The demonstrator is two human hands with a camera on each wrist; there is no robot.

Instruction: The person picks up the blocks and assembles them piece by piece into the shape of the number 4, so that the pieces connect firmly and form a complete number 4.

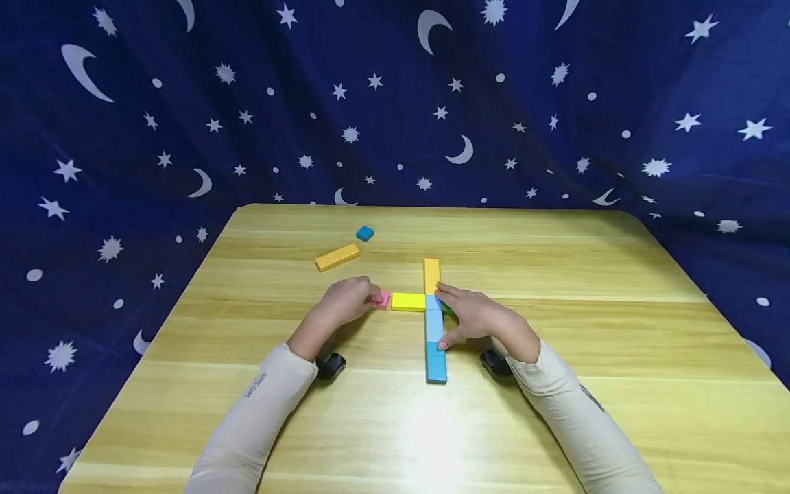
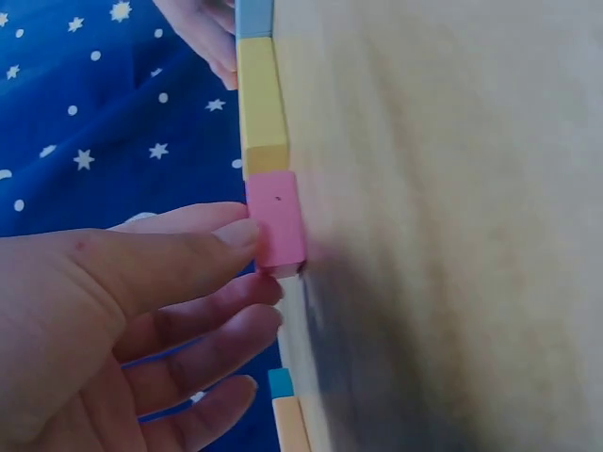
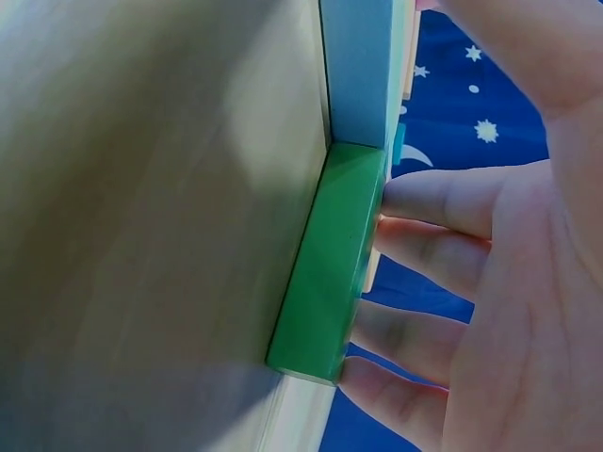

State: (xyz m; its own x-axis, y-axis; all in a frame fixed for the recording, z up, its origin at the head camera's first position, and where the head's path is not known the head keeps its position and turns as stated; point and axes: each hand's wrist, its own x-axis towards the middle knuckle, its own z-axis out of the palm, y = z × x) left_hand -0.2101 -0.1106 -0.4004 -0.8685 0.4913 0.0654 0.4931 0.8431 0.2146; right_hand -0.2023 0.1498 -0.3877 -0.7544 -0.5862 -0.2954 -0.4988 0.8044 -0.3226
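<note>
Left hand (image 1: 347,300) pinches small pink wood-like rectangular block (image 2: 280,215), just beside yellow rectangular block (image 1: 409,302). Right hand (image 1: 474,315), fingers extended, touches green rectangular block (image 3: 325,264). Pink piece probably light, stiff, smooth; best hold: opposite sides.

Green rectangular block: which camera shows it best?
The right wrist view: the green rectangular block shows end to end, unobstructed. The head view shows only a sliver, mostly hidden by the right hand; the left wrist view shows none of it.
</note>
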